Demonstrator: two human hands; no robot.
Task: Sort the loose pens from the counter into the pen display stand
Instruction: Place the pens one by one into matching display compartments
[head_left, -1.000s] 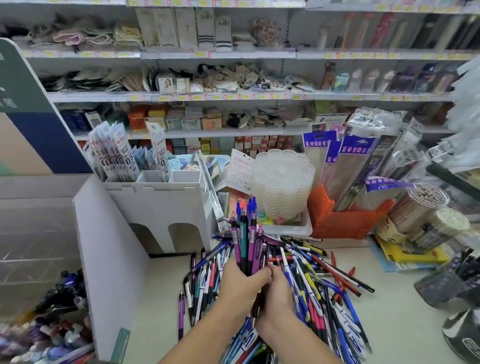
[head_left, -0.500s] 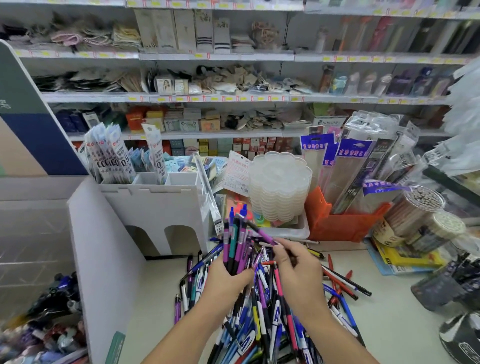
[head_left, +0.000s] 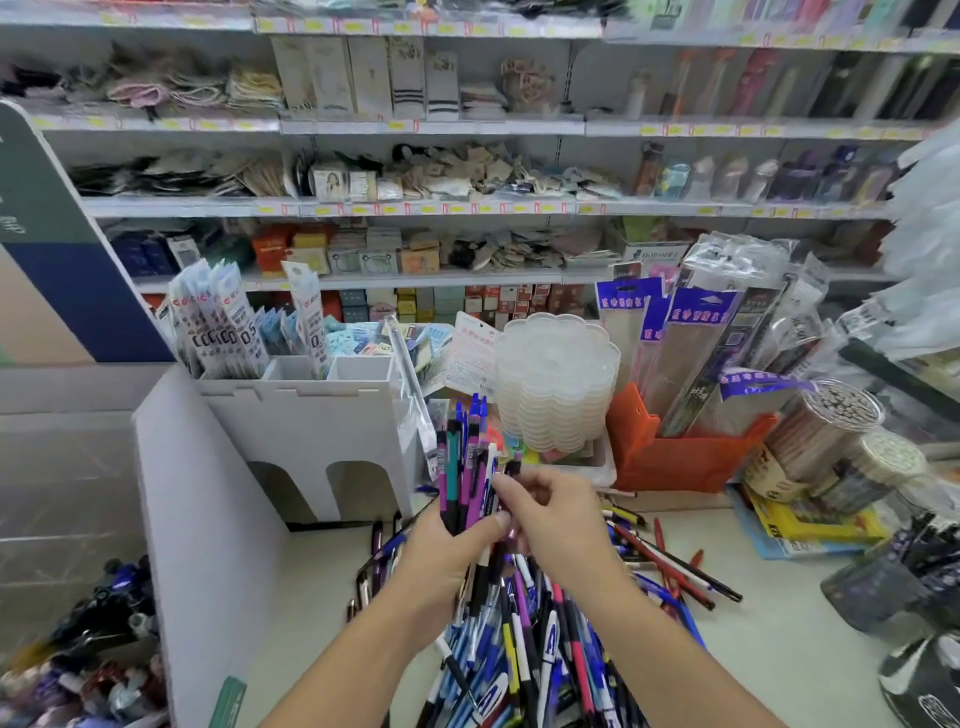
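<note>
The left hand (head_left: 447, 558) grips an upright bundle of purple, teal and blue plastic click pens (head_left: 467, 462), fingers and thumb curled round the barrels, the pen tops fanning out above the fist. The right hand (head_left: 558, 519) sits just beside it, touching the bundle; its curled fingertips (head_left: 501, 486) pinch a purple pen at the bundle's right edge. Half a second ago that right hand reached out over the heap, farther to the right and apart from the bundle; now it has come in against it, and the bundle stands a little more upright than it did then.

Below and between both wrists lies the loose heap of blue, white, black and red pens (head_left: 535, 639) on the pale counter (head_left: 779, 649), spreading out to the right of the right hand. Up and to the left of the left hand stands the white cardboard pen display stand with two arched cut-outs (head_left: 311, 431), its top compartments holding packaged refills. Just above the bundle's tips rises a stack of clear scalloped plastic trays (head_left: 558, 384), with an orange plastic bin (head_left: 675, 457) further right of it
</note>
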